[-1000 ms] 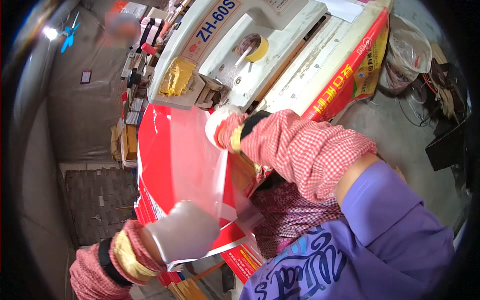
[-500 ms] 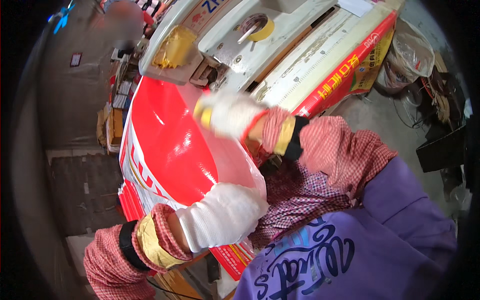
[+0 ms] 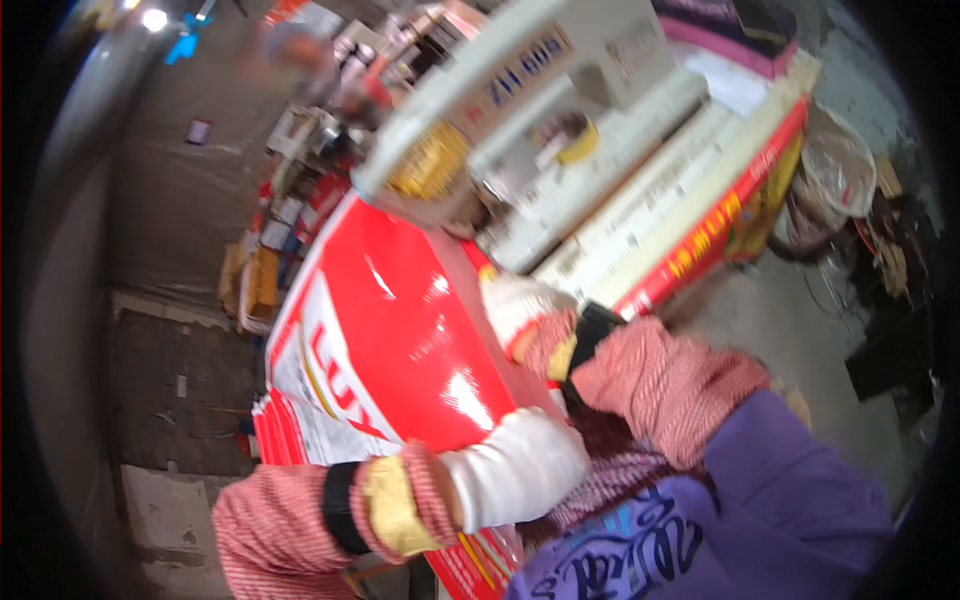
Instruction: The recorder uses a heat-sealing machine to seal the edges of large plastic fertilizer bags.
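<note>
A glossy red and white plastic sack lies under the sewing machine and slopes down toward me. My left hand, in a white knit glove, is closed on the sack's near edge, its fingertips tucked out of sight. Further up the right edge, close to the machine's sewing end, my right hand is closed at the sack's border. It wears a white glove with yellow at the fingertips, and its fingers are partly hidden and slightly blurred.
A roll of yellow tape rests on the machine bed. Red and yellow sheeting covers the table's front edge. At right hangs a clear plastic bag. More folded sacks lie below the red one. Another person, blurred, is at the far left.
My right hand has come down from over the sack to its right edge. My left hand still holds the near edge. The whole view has shifted, showing more of the machine.
</note>
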Demonstrator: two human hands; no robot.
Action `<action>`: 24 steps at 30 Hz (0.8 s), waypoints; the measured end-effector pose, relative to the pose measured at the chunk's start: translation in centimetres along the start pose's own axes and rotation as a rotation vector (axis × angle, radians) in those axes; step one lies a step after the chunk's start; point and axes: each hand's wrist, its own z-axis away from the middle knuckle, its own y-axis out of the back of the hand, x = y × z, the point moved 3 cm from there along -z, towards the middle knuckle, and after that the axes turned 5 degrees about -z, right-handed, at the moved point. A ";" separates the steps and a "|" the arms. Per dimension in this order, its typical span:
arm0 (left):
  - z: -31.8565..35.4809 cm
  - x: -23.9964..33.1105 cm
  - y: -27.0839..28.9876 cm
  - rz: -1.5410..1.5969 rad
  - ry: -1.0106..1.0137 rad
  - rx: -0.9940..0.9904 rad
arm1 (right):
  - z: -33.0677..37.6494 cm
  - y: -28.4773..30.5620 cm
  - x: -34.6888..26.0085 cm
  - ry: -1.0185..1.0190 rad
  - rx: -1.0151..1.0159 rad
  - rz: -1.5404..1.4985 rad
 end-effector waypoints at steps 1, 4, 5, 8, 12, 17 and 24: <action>0.0 -0.9 0.5 -0.001 0.001 0.069 | -0.2 -0.2 -0.1 -0.010 0.224 -0.002; -0.5 -5.4 2.3 0.148 0.264 -0.135 | -1.8 -2.3 0.1 0.146 0.116 0.290; -0.6 -6.0 2.1 0.113 0.231 -0.237 | -1.6 -2.8 0.2 0.142 0.103 0.368; -0.7 -6.5 1.7 -0.045 0.189 -0.343 | -2.1 -2.9 0.5 0.086 -0.055 0.347; 0.8 -6.2 3.6 -0.121 0.214 -0.460 | -1.9 -2.8 0.4 -0.039 -0.066 0.284; 4.3 -6.5 4.6 -0.268 0.316 -0.473 | -0.9 -2.4 0.2 0.058 -0.009 0.316; 6.2 -1.1 1.1 -0.023 0.126 0.096 | 0.0 -1.9 -0.7 0.066 0.081 0.400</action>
